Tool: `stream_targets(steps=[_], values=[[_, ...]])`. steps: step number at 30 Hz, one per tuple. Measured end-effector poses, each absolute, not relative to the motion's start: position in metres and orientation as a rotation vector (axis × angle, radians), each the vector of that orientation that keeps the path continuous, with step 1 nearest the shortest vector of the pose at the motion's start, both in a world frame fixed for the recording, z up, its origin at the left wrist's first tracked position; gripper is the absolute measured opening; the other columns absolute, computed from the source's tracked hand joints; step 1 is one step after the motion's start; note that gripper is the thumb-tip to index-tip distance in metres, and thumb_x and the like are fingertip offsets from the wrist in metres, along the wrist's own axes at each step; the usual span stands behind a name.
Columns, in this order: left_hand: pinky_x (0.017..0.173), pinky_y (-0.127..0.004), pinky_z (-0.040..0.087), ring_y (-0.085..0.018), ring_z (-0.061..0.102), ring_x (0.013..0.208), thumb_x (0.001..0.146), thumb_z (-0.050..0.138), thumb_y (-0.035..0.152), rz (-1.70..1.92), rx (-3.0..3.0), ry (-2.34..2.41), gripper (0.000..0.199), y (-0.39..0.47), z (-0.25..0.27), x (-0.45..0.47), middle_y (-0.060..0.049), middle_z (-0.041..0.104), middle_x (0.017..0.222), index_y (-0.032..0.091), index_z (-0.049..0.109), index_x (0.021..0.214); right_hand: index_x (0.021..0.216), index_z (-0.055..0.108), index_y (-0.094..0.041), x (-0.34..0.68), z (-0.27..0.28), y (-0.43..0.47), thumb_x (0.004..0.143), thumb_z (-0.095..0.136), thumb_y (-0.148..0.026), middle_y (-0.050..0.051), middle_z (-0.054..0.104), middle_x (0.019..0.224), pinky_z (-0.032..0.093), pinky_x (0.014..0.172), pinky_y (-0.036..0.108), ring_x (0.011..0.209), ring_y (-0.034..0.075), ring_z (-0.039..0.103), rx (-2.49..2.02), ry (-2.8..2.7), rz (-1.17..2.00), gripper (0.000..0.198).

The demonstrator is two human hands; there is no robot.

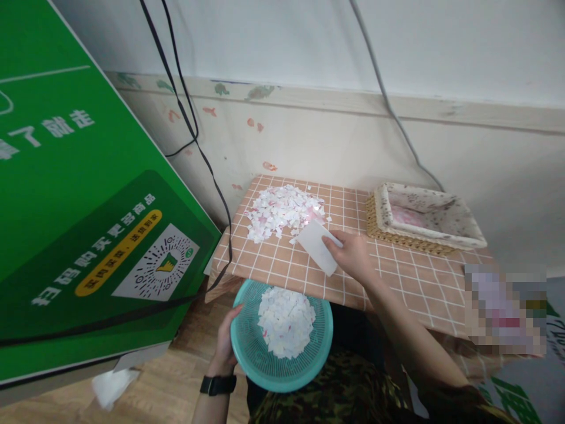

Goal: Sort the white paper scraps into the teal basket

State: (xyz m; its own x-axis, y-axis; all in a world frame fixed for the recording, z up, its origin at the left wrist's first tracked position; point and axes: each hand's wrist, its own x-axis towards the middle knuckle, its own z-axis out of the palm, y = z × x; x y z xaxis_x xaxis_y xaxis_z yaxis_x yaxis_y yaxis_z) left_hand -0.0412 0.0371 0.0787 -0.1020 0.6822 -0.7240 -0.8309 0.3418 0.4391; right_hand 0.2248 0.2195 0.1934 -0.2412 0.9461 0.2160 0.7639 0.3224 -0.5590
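Observation:
My left hand [227, 337] grips the left rim of a round teal plastic basket [324, 347], which I hold just below the table's front edge. Inside it lies a heap of small white paper pieces [286, 324] with a few pink bits. Over the table, my right hand [348, 253] is closed on a flat white card [318, 247], tilted, thumb on top. The card's far edge comes up to a spread pile of paper scraps [282, 212], white and pale pink, on the checked cloth. The left fingers under the rim are hidden.
The table [397, 282] wears a brown cloth with white grid lines. A lined wicker basket [424, 241] stands at the back right. To the left rises a green cabinet [101, 194] with a QR code. A black cable [216, 182] hangs by the table's left corner.

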Motion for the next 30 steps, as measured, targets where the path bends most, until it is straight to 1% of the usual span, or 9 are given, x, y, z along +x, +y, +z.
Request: stream_targets(steps=[4,8,14,18,23,26,30], values=[[0.069,-0.039,0.054,-0.027,0.069,0.066,0.070,0.067,0.022,1.280,-0.172,1.073,0.016,0.037,0.079,-0.041,-0.011,0.074,0.071,0.010,0.074,0.077,0.090,0.071,-0.018,0.220,0.194,0.219,0.086,0.047,-0.032,0.005,0.071,0.077,0.037,0.057,0.025,0.065,0.017,0.061,-1.504,-2.126,0.484,0.029],[0.068,-0.038,0.054,-0.025,0.069,0.064,0.070,0.066,0.021,1.290,-0.173,1.075,0.015,0.036,0.078,-0.041,-0.010,0.074,0.071,0.010,0.074,0.077,0.085,0.070,-0.018,0.224,0.204,0.220,0.085,0.046,-0.032,0.005,0.069,0.073,0.035,0.058,0.026,0.064,0.018,0.061,-1.550,-2.209,0.358,0.028],[0.068,-0.040,0.054,-0.025,0.068,0.061,0.070,0.066,0.022,1.280,-0.155,1.077,0.015,0.036,0.075,-0.042,-0.010,0.073,0.067,0.010,0.074,0.075,0.092,0.070,-0.020,0.222,0.204,0.215,0.086,0.044,-0.033,0.004,0.071,0.077,0.036,0.061,0.027,0.066,0.018,0.062,-1.579,-2.225,0.220,0.029],[0.070,-0.041,0.054,-0.026,0.068,0.064,0.070,0.066,0.023,1.273,-0.173,1.062,0.016,0.036,0.076,-0.041,-0.011,0.073,0.068,0.010,0.074,0.076,0.090,0.069,-0.019,0.218,0.194,0.215,0.087,0.043,-0.032,0.005,0.070,0.075,0.035,0.060,0.027,0.065,0.018,0.062,-1.580,-2.213,0.213,0.029],[0.069,-0.043,0.054,-0.028,0.069,0.064,0.069,0.067,0.023,1.273,-0.185,1.074,0.016,0.036,0.078,-0.041,-0.011,0.074,0.070,0.010,0.074,0.076,0.089,0.069,-0.018,0.217,0.194,0.219,0.086,0.042,-0.031,0.006,0.069,0.072,0.035,0.062,0.028,0.063,0.019,0.061,-1.644,-2.157,0.094,0.030],[0.068,-0.042,0.054,-0.028,0.069,0.065,0.068,0.067,0.022,1.274,-0.197,1.098,0.015,0.036,0.078,-0.041,-0.010,0.074,0.069,0.011,0.074,0.075,0.092,0.069,-0.018,0.215,0.194,0.219,0.086,0.042,-0.032,0.006,0.069,0.071,0.035,0.061,0.028,0.062,0.019,0.061,-1.648,-2.143,0.105,0.031],[0.067,-0.041,0.054,-0.028,0.069,0.066,0.069,0.067,0.023,1.259,-0.190,1.082,0.016,0.036,0.079,-0.040,-0.010,0.074,0.069,0.011,0.074,0.076,0.090,0.069,-0.018,0.208,0.193,0.220,0.088,0.041,-0.033,0.006,0.070,0.073,0.035,0.059,0.027,0.062,0.019,0.061,-1.621,-2.155,0.202,0.031]])
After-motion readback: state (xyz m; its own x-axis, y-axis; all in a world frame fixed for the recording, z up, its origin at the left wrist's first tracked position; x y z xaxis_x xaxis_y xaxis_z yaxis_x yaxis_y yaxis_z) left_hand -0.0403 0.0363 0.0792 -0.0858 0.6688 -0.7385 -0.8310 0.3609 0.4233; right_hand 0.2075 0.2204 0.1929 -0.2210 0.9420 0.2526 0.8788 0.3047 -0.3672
